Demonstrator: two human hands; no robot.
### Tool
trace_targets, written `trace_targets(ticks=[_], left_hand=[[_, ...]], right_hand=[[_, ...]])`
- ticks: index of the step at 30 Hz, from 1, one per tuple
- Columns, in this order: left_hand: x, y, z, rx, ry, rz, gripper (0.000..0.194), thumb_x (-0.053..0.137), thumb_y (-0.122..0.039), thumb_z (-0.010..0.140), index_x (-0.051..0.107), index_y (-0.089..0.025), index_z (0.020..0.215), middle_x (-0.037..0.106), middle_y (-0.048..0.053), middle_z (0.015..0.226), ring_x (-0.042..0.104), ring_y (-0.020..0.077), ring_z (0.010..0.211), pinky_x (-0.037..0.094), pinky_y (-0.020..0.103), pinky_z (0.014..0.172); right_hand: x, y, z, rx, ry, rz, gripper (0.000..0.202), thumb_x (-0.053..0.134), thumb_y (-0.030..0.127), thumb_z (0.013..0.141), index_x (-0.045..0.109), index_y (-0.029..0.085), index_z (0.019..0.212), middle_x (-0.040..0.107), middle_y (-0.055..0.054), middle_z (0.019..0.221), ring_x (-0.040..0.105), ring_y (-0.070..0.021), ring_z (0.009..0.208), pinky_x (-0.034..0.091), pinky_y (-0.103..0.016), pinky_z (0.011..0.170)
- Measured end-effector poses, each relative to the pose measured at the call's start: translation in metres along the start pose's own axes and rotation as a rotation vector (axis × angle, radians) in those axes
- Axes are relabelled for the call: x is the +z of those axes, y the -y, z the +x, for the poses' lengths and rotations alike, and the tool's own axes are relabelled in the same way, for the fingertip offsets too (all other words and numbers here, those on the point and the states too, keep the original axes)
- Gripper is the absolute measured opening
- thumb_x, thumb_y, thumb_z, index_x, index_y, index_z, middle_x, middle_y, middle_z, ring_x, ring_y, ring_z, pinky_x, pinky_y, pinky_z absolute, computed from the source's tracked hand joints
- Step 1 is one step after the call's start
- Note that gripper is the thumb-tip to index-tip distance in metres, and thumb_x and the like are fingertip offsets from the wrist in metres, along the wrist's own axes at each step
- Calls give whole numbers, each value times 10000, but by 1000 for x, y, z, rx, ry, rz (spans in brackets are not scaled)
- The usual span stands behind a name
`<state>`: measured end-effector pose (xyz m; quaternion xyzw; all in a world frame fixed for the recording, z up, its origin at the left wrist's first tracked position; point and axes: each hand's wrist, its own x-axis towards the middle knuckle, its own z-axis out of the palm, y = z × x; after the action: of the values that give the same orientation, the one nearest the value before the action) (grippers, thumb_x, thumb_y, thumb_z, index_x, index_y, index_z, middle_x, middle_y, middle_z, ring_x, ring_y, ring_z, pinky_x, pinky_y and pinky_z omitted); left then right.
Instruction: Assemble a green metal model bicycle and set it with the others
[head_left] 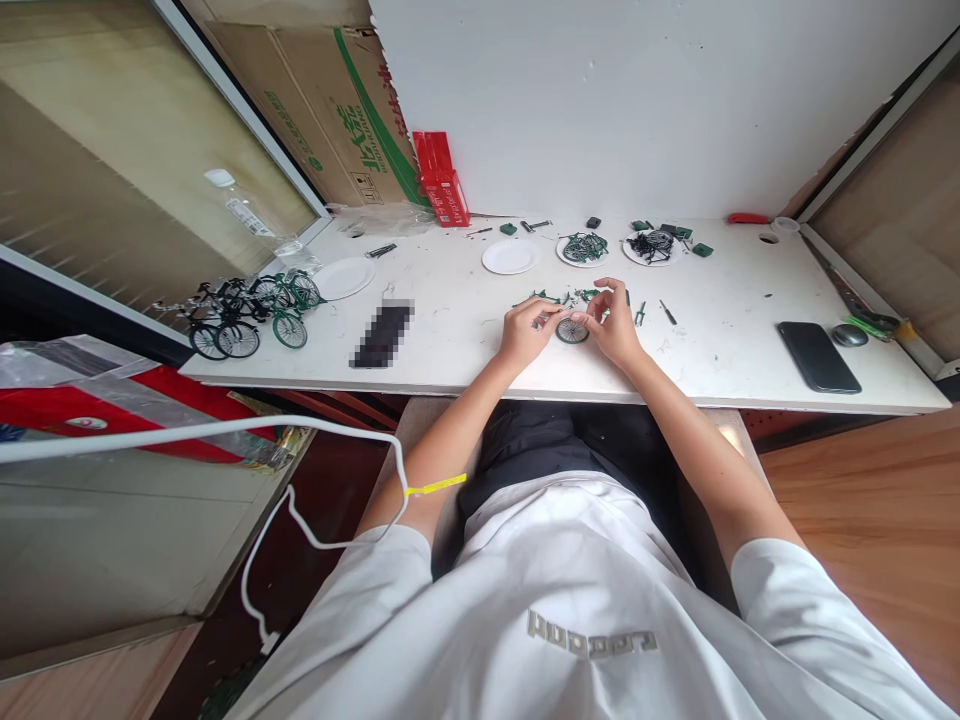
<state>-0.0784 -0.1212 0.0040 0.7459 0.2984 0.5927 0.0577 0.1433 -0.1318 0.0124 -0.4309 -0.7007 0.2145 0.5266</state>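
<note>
Both hands meet over the white table near its front edge. My left hand has its fingers pinched together on something small that I cannot make out. Close against it, my right hand also pinches, with its thumb and a finger at the same spot. Just below the fingertips is a small spoked wheel with a green rim. Small green parts lie behind the hands. To the right are a green fork-like piece and a small screwdriver-like tool.
Several miniature bicycles stand at the left by a clear bottle. White plates stand at the back, two bearing green and black parts. A black phone lies right; a white cable crosses at left.
</note>
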Motion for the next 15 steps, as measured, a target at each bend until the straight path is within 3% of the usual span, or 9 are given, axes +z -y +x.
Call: trace_targets(ticks=[4, 8, 15], left_hand=[[0, -1, 1, 31, -5, -76, 207, 811, -384, 1067, 862, -188, 1025, 885, 94, 987, 838, 163, 849, 678, 257, 692], [0, 0, 0, 34, 24, -79, 248, 796, -417, 1073, 862, -186, 1010, 884, 104, 983, 833, 170, 842, 688, 276, 695], [1, 2, 0, 39, 17, -88, 265, 818, -430, 1055, 862, -183, 969, 889, 105, 963, 842, 167, 824, 682, 270, 682]], right_hand=[[-1, 1, 1, -34, 95, 30, 658, 803, 622, 1010, 569, 269, 1514, 758, -81, 1109, 676, -264, 905, 557, -421, 768], [-1, 5, 0, -40, 124, 10, 461, 742, 587, 1047, 713, 247, 1358, 770, -103, 1079, 687, -281, 946, 536, -394, 714], [0, 5, 0, -75, 106, 1, 293, 760, 519, 1036, 739, 241, 1123, 788, -102, 1107, 689, -258, 901, 514, -386, 723]])
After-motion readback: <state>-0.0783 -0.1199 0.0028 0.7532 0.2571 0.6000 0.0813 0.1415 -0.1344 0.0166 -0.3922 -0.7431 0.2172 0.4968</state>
